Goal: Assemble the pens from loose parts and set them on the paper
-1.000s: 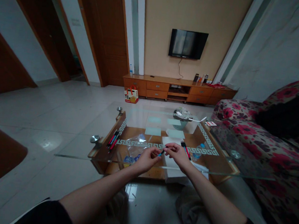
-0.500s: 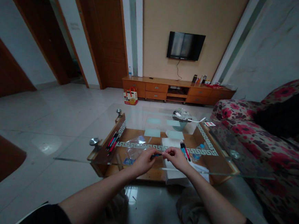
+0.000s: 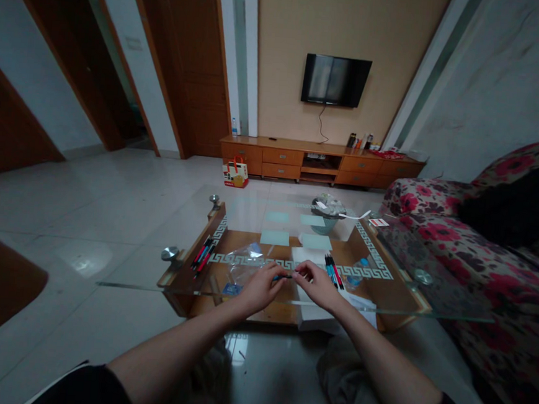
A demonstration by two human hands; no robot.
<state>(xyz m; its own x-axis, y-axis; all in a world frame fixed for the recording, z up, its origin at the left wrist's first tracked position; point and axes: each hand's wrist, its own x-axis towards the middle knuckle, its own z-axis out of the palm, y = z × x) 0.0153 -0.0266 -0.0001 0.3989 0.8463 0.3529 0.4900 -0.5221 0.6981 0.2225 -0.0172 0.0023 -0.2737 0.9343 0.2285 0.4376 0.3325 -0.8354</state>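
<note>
While both meet over the counter's (image 3: 188,291) near edge, the left hand (image 3: 259,286) and right hand (image 3: 318,285) pinch one pen (image 3: 283,277); more pens (image 3: 332,268) lie just beside.

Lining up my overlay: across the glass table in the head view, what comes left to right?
pens at the left edge → clear plastic bag → left hand → right hand → pens on the white box

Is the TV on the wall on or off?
Off, most likely: the TV screen is dark, with only faint pale patches that look like reflections.
</note>
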